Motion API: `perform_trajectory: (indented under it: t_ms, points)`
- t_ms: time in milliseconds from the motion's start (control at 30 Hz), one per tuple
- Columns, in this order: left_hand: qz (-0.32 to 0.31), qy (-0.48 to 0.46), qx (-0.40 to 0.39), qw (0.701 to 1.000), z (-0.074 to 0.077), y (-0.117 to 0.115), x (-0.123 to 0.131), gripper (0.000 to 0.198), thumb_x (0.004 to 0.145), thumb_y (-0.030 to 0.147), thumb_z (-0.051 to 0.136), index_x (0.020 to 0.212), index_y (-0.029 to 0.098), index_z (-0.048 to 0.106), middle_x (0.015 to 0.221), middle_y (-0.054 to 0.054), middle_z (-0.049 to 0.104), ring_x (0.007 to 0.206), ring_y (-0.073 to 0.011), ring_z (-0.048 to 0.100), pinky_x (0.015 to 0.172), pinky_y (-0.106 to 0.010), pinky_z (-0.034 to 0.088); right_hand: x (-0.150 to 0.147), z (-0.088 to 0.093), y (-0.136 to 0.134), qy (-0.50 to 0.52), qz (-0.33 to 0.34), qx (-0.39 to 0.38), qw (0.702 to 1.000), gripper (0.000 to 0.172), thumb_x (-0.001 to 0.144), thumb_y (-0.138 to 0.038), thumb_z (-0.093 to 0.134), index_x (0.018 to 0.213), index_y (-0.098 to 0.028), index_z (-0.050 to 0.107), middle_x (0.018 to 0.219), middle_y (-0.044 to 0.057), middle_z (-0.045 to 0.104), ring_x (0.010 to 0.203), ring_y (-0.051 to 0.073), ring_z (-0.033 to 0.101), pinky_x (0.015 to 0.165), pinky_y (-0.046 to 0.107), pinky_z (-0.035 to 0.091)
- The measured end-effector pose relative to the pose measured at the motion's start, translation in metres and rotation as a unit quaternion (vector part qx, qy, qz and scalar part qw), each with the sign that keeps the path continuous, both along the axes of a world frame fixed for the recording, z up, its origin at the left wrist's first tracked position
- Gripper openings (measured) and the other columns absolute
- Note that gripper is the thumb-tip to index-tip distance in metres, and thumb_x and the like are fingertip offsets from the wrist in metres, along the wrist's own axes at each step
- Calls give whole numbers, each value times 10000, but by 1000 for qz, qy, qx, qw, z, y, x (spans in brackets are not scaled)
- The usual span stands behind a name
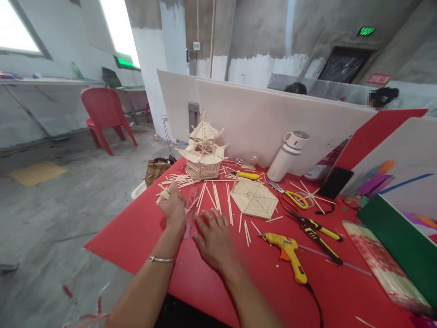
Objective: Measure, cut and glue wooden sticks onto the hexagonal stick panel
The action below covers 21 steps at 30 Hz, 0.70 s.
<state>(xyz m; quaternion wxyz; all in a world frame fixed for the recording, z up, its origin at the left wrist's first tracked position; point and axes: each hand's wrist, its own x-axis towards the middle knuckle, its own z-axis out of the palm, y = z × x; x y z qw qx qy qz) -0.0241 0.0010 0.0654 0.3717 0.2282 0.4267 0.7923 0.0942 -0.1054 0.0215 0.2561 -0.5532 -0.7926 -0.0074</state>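
Note:
My left hand (173, 207), with a bracelet at the wrist, is closed around several short wooden sticks (165, 193) at the left part of the red table. A clear ruler (191, 214) lies just right of it. My right hand (213, 234) rests palm down with its fingers spread, right of the ruler and below loose long sticks (216, 198). Behind the hands stands a stick-built pagoda (204, 152). To the right lies a flat hexagonal stick panel (254, 198) with a short upright stick at its left corner.
On the red table (201, 291) are a yellow glue gun (288, 253), black-yellow pliers (316, 232), yellow-handled scissors (295, 199), a white bottle (287, 157) and a bagged stick bundle (385, 264). White boards (259, 118) stand behind. Two people's heads show beyond them.

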Motion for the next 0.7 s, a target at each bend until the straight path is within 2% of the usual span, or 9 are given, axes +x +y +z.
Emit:
perform_trajectory:
  t_ms: [67, 167, 300, 367, 500, 567, 700]
  points:
    - [-9, -7, 2, 1000, 2, -1, 0, 554, 734, 519, 729, 527, 219, 312, 384, 109, 315, 320, -40, 260, 331, -196, 192, -1, -1, 2, -3, 23, -14, 1000, 464, 994, -499, 435, 1396, -290, 538, 1459, 33, 536, 1404, 309, 355, 1146, 505, 226]
    - [-21, -13, 0, 1000, 4, -2, 1, 548, 723, 507, 747, 531, 216, 324, 386, 107, 320, 320, -42, 266, 330, -196, 193, -3, -6, 5, 4, 27, -33, 999, 467, 1007, -503, 398, 1370, -265, 569, 1423, 19, 579, 1398, 300, 373, 1187, 515, 147]
    - [-42, -5, -1, 999, 9, -7, 5, 565, 730, 520, 748, 540, 215, 313, 395, 109, 306, 318, -42, 259, 333, -202, 191, -2, -8, 7, 25, -33, -34, 999, 449, 994, -464, 437, 1321, -210, 611, 1376, 62, 615, 1331, 312, 442, 1192, 533, 126]
    - [-51, 4, -2, 999, 11, -10, 7, 567, 738, 524, 745, 539, 209, 317, 401, 106, 314, 323, -40, 262, 338, -203, 193, -2, -6, 7, 30, -44, -30, 998, 452, 991, -455, 444, 1333, -203, 597, 1397, 70, 596, 1338, 308, 430, 1196, 529, 119]
    - [-65, 4, 10, 998, 14, -12, 7, 564, 753, 515, 743, 519, 203, 335, 395, 95, 313, 327, -45, 257, 338, -212, 185, -7, 2, 10, -3, 35, -9, 999, 497, 1000, -488, 420, 1429, -248, 492, 1494, 39, 503, 1415, 288, 336, 1204, 531, 101]
    - [-63, 3, 10, 998, 13, -11, 7, 563, 746, 508, 754, 507, 203, 345, 390, 88, 313, 329, -49, 263, 336, -217, 187, -11, 4, 15, -18, 60, -1, 998, 494, 1004, -498, 407, 1424, -251, 492, 1481, 38, 517, 1415, 277, 337, 1204, 533, 102]
    - [-69, 0, -14, 998, 7, -9, 6, 572, 724, 518, 767, 508, 208, 339, 386, 89, 310, 329, -53, 268, 335, -217, 196, -16, 1, 23, -9, 24, 2, 1000, 475, 994, -478, 441, 1363, -196, 541, 1367, 85, 610, 1314, 261, 446, 1192, 525, 146]
